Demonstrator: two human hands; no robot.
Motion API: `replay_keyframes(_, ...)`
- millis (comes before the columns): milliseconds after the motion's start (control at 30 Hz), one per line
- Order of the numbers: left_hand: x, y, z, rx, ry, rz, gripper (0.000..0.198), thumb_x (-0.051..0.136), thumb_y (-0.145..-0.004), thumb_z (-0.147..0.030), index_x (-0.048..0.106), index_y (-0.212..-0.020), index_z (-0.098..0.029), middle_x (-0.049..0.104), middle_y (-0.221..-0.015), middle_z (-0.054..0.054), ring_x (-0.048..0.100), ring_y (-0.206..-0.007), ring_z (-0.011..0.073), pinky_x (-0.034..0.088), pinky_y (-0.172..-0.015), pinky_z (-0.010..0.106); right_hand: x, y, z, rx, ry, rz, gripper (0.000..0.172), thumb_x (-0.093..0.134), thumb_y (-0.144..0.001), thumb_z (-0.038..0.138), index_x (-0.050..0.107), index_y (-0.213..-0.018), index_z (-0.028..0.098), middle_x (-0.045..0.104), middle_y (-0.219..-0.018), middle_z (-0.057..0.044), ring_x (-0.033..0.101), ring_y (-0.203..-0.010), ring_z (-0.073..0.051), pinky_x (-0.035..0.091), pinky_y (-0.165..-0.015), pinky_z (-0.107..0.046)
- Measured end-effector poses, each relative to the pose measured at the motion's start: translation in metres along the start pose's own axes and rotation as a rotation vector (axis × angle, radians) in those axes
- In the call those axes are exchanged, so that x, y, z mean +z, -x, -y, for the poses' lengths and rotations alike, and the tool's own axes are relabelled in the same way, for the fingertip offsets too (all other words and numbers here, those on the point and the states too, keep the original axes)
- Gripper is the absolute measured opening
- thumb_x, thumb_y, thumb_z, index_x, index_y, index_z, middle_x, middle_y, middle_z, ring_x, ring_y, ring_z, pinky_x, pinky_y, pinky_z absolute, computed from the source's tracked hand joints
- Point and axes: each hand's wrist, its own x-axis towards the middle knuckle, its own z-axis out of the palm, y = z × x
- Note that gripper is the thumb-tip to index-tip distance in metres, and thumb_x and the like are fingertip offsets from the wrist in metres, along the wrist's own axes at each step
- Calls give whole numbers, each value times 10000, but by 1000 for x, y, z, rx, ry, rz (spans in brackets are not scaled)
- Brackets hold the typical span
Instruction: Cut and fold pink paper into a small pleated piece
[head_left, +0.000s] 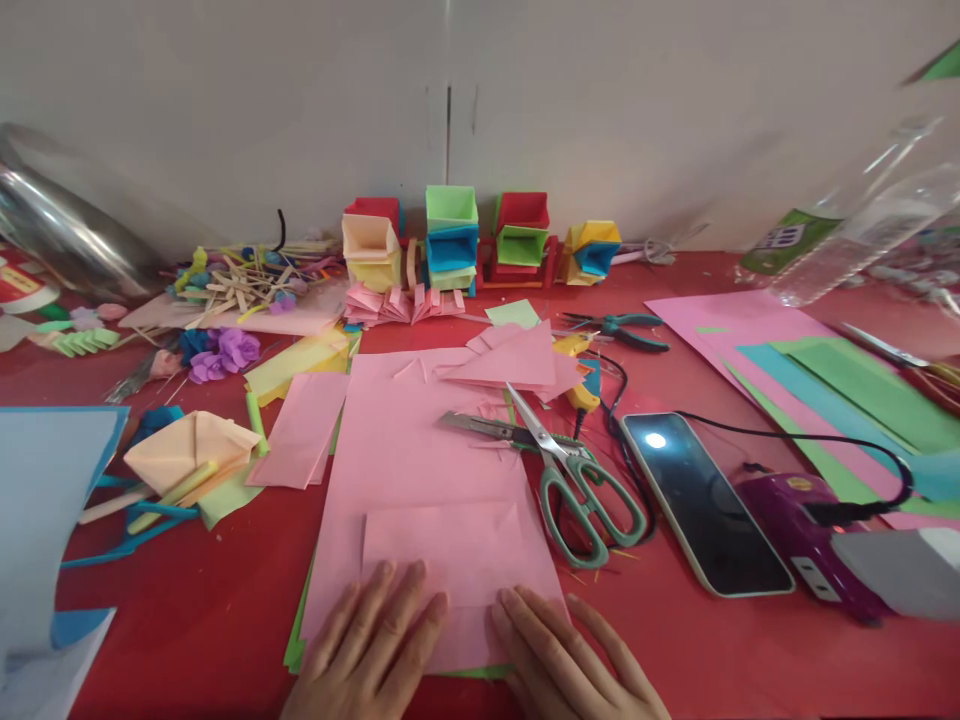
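Observation:
My left hand (371, 650) and my right hand (570, 655) lie flat, fingers apart, on the near edge of a pink paper sheet (420, 450) on the red table (187, 600). A smaller folded pink piece (450, 550) sits on that sheet just beyond my fingertips. Green-handled scissors (577, 480) lie shut to the right of the sheet, crossing a utility knife (480, 427). More folded pink pieces (517, 360) rest at the sheet's far right corner.
A phone (701, 500) with a black cable and a purple device (810, 530) lie right. Coloured paper sheets (825, 380), pliers (622, 328), a plastic bottle (847, 235) are far right. Folded paper boxes (450, 240) line the wall. Sticks, paper flowers (221, 352) and blue paper (45, 500) lie left.

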Motion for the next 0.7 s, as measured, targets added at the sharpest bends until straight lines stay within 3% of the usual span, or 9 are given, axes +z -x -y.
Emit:
replay_keyframes(233, -1, 15, 3, 11, -47, 16, 519, 479, -791, -389, 478, -1294, -260, 563, -1270, 28, 434, -1201, 265, 237, -1040, 391, 10, -9, 21, 199, -105, -47, 266, 417, -907, 283, 637, -1047, 233, 719, -951, 23, 630, -844, -150, 362, -855, -299)
replay_keyframes(300, -2, 14, 1, 6, -63, 7, 520, 486, -787, -408, 495, -1281, -245, 569, -1262, 49, 429, -1203, 277, 198, -1059, 413, 20, -14, 32, 303, -122, -140, 309, 386, -908, 376, 658, -991, 255, 721, -912, 11, 612, -828, -189, 354, -859, -340)
replay_keyframes(367, -3, 13, -1, 3, -56, 1, 525, 482, -789, -439, 510, -1267, -224, 574, -1255, 65, 433, -1195, 282, 157, -1076, 430, 27, -16, 38, 304, -157, -179, 331, 381, -907, 414, 661, -988, 257, 712, -952, 18, 597, -852, -191, 352, -867, -334)
replay_keyframes(567, -6, 17, 2, -24, 7, 19, 604, 444, -787, -562, 527, -1245, -178, 565, -1268, 61, 460, -1160, 267, 76, -1105, 424, 9, 5, 18, 299, -144, -48, 249, 470, -873, 290, 644, -1051, 268, 686, -1011, 7, 564, -932, -196, 378, -843, -312)
replay_keyframes(700, -15, 7, 3, -41, 52, 24, 708, 456, -794, -552, 373, -1357, -132, 552, -1280, 77, 438, -1202, 253, 151, -1082, 383, -5, -1, 6, 337, -221, -67, 220, 481, -858, 227, 642, -1007, 217, 665, -1002, -42, 556, -936, -201, 428, -791, -302)
